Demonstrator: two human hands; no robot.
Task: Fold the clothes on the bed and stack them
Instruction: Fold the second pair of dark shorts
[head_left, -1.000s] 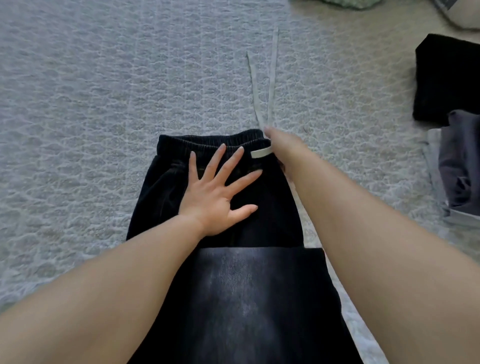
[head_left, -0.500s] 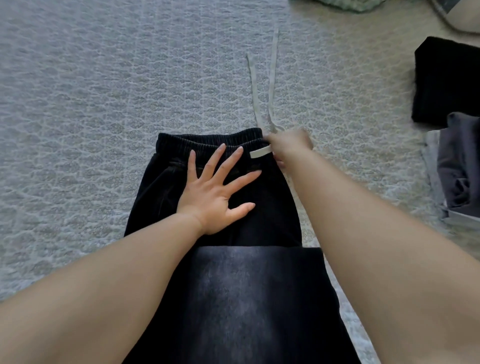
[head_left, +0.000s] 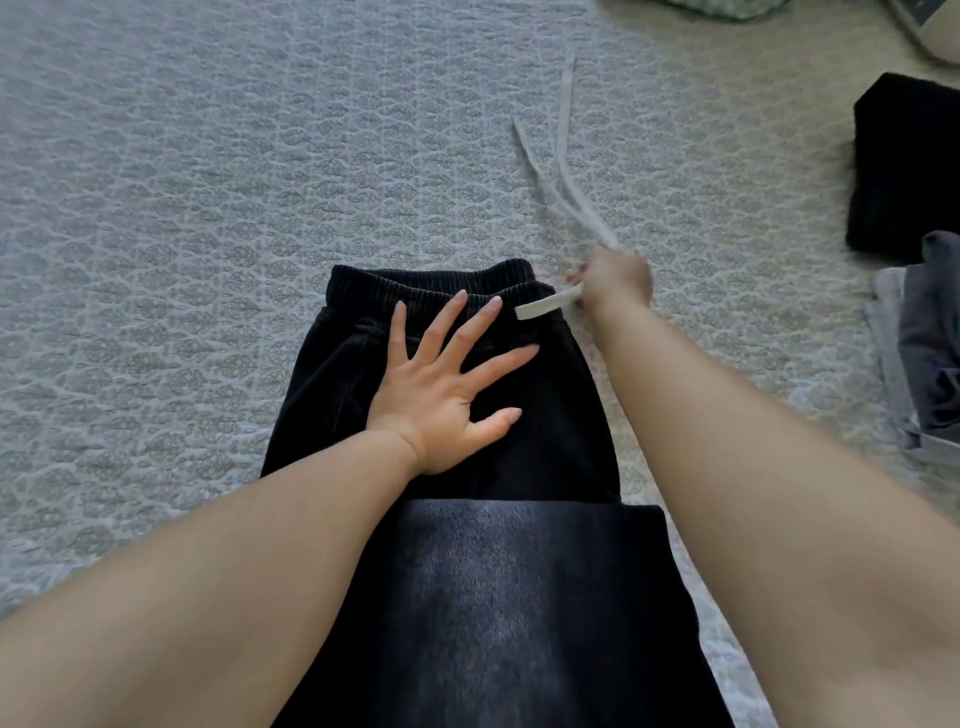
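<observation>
Black trousers partly folded at frame centre — the stack waiting at the right edge.

The bed (head_left: 208, 208) is carrying the black trousers (head_left: 467, 571), hem doubled up; the folded pile (head_left: 904, 166) is sitting upper right. The left hand (head_left: 441, 384) is pressing flat, fingers spread; the right hand (head_left: 615, 283) is gripping the drawstring (head_left: 563, 171) — now dragged rightward, blurred.

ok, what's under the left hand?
The left hand lies flat, fingers spread, on the black pants just below the waistband. The fabric under the palm is covered; the bedspread beneath the pants is hidden.
</observation>
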